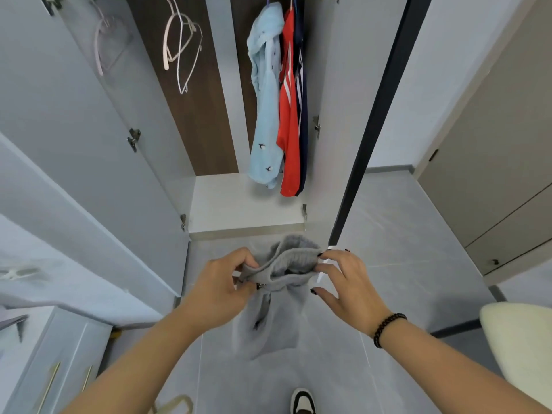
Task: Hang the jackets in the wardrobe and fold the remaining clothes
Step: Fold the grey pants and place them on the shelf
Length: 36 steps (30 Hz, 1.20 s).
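Open wardrobe (pixel 209 115) ahead, light blue jacket (pixel 265 94) and red jacket (pixel 289 121) hanging at the far right. Near, the grey garment (pixel 271 312) dangles over the floor: soft, light and limp, I'd say, best held at its ribbed band. Left hand (pixel 218 288) and right hand (pixel 349 288) pinch that band's two ends.
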### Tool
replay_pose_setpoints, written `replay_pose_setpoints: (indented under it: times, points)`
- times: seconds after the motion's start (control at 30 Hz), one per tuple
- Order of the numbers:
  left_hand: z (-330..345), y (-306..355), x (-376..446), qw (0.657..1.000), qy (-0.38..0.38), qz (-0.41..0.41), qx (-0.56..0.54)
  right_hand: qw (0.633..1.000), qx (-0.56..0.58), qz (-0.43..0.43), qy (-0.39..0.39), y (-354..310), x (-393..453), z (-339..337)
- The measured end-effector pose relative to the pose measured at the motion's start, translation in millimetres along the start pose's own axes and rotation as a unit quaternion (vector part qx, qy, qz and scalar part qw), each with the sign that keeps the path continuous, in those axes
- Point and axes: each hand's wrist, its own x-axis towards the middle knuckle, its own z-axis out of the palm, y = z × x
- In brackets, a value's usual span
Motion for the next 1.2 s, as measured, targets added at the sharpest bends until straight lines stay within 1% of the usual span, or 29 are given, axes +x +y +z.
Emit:
replay_pose_setpoints:
  times: [0.13, 0.23, 0.33, 0.4, 0.5, 0.63, 0.73, 0.8, 0.87, 0.93, 1.0, 1.1, 1.2]
  points:
    - [-9, -16, -19, 1.0, -0.012, -0.003, -0.016, 0.999, 0.032, 0.007, 0.042, -26, -15, 14]
    - [-10, -37, -31, 1.0, -0.022, -0.015, -0.017, 0.999, 0.027, -0.005, 0.042, -38, -25, 27]
    - [-7, -61, -40, 0.998, -0.021, -0.051, -0.007, 1.0, 0.016, 0.003, 0.025, -46, -36, 42]
    - [-2, -77, -45, 0.998, -0.016, -0.062, 0.001, 1.0, 0.012, 0.003, -0.018, -49, -42, 52]
    - [9, -101, -52, 0.998, -0.005, -0.054, 0.009, 0.994, 0.038, 0.012, -0.097, -45, -50, 71]
    - [33, -144, -56, 0.999, 0.0, -0.037, 0.021, 0.97, 0.076, 0.025, -0.228, -34, -46, 98]
    - [60, -184, -56, 0.997, -0.003, -0.064, 0.039, 0.961, 0.106, 0.037, -0.251, -23, -44, 134]
    - [77, -213, -54, 0.995, 0.01, -0.078, 0.064, 0.957, 0.118, 0.046, -0.261, -19, -44, 160]
    - [88, -238, -56, 0.994, 0.031, -0.07, 0.078, 0.952, 0.115, 0.044, -0.282, -17, -45, 186]
    - [94, -258, -64, 0.996, 0.045, -0.045, 0.07, 0.955, 0.077, 0.045, -0.283, -16, -42, 208]
    - [97, -273, -81, 0.996, 0.057, -0.035, 0.065, 0.963, 0.033, 0.043, -0.263, -20, -42, 223]
    - [97, -286, -120, 0.994, 0.091, -0.015, 0.05, 0.97, 0.047, 0.02, -0.239, -38, -50, 235]
    - [89, -282, -169, 0.99, 0.134, -0.008, 0.048, 0.973, 0.061, 0.016, -0.221, -71, -61, 238]
